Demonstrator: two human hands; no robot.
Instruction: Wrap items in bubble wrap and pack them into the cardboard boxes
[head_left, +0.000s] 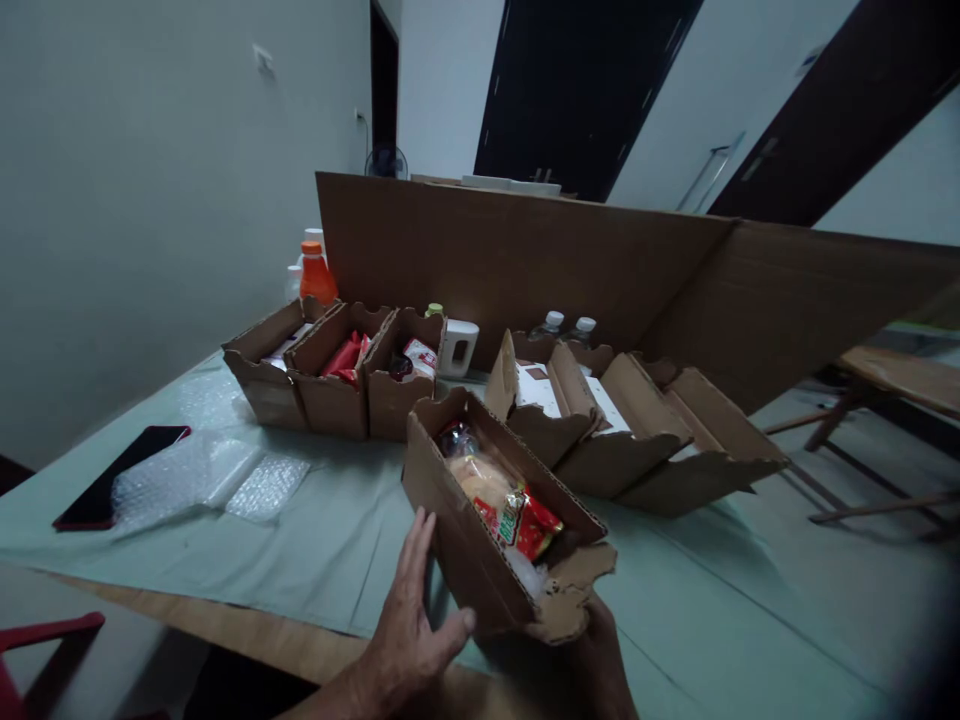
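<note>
An open cardboard box (469, 530) stands at an angle in front of me, its torn front flap bent outward. Inside lie a red snack packet (529, 525), a pale round item in clear wrapping (484, 480) and some crumpled clear plastic. My left hand (409, 620) is beside the box's left wall, fingers stretched out and thumb apart, fingertips at the cardboard. Under the torn flap, my right hand (604, 660) grips the box's front right corner; its fingers are mostly hidden by the cardboard.
Three cardboard bins (330, 400) with packets stand at the left, several tilted bins (592, 430) at the right. Bubble wrap (202, 475) and a dark phone-like slab (124, 475) lie left. Behind are an orange bottle (319, 280), a white jug (457, 345) and a tall cardboard panel (510, 240).
</note>
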